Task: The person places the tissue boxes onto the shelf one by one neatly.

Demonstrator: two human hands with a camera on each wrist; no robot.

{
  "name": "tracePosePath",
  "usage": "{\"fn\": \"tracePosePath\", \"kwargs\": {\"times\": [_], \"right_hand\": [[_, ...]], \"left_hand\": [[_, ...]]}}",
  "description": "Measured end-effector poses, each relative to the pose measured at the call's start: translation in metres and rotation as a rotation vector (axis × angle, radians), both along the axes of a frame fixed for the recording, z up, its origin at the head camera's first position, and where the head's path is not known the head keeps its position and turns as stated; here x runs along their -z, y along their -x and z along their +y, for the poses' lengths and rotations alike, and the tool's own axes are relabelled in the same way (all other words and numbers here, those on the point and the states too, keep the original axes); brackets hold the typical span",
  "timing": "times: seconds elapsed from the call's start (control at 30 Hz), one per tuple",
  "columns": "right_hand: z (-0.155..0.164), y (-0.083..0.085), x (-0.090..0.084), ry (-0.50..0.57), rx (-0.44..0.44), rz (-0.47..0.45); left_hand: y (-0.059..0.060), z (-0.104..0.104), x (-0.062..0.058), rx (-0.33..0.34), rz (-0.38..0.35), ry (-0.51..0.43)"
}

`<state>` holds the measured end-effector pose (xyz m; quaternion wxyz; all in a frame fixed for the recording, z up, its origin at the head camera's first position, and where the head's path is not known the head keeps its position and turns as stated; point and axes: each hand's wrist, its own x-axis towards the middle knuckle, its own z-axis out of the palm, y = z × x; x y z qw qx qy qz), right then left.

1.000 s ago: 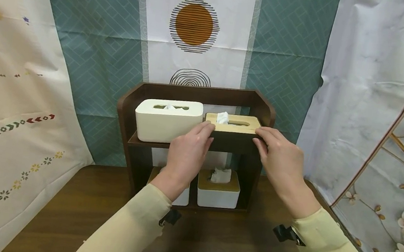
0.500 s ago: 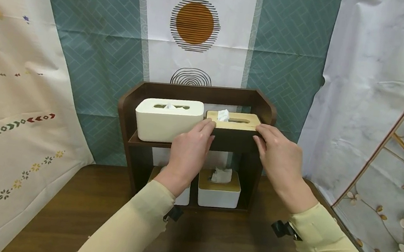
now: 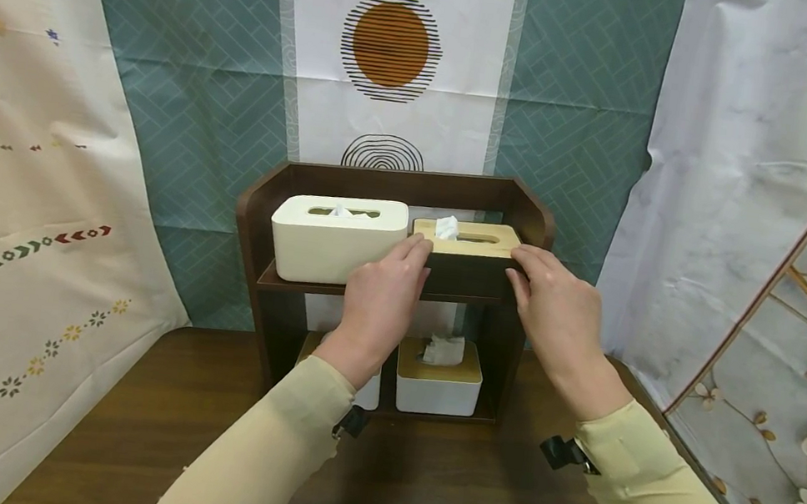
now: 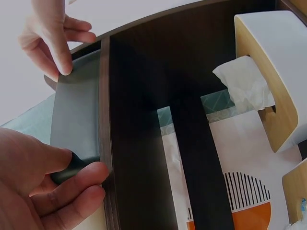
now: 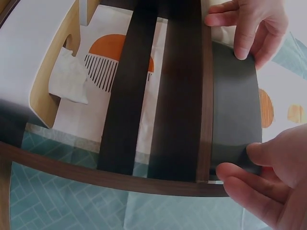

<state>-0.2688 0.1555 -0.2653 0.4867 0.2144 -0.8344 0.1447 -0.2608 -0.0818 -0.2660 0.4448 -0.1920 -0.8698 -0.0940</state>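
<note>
A black tissue box (image 3: 467, 275) with a light wooden lid and a white tissue poking out stands on the right of the upper shelf. My left hand (image 3: 384, 304) grips its left front corner. At the right front corner my right hand (image 3: 559, 326) holds it, thumb against the front face. Both wrist views show the dark front face between the two hands, close to the brown shelf edge (image 4: 106, 124). To the left, near my left fingers, sits a larger cream tissue box (image 3: 331, 250).
The dark brown two-tier shelf (image 3: 256, 217) stands on a wooden table (image 3: 434, 491). On its lower tier are two white tissue boxes with wooden lids; the right one (image 3: 435, 395) shows fully, the left is partly behind my left arm. Patterned cloths (image 3: 580, 106) hang behind and beside.
Both hands have moved slightly away from me with the black tissue box. It sits further back, and the shelf edge now shows beneath its front. The other boxes have stayed in place.
</note>
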Motion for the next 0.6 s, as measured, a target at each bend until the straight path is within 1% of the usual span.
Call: {"fn": "tracePosePath", "kwargs": {"times": [0.37, 0.47, 0.6], "right_hand": [[0.000, 0.002, 0.000, -0.007, 0.012, -0.008], [0.000, 0.001, 0.004, -0.005, 0.006, -0.005], [-0.001, -0.005, 0.011, -0.004, -0.013, 0.031]], "left_hand": [[0.000, 0.000, 0.000, -0.010, 0.010, 0.006], [-0.002, 0.000, 0.003, -0.006, 0.021, 0.012], [-0.008, -0.002, 0.011, 0.008, 0.050, 0.029]]}}
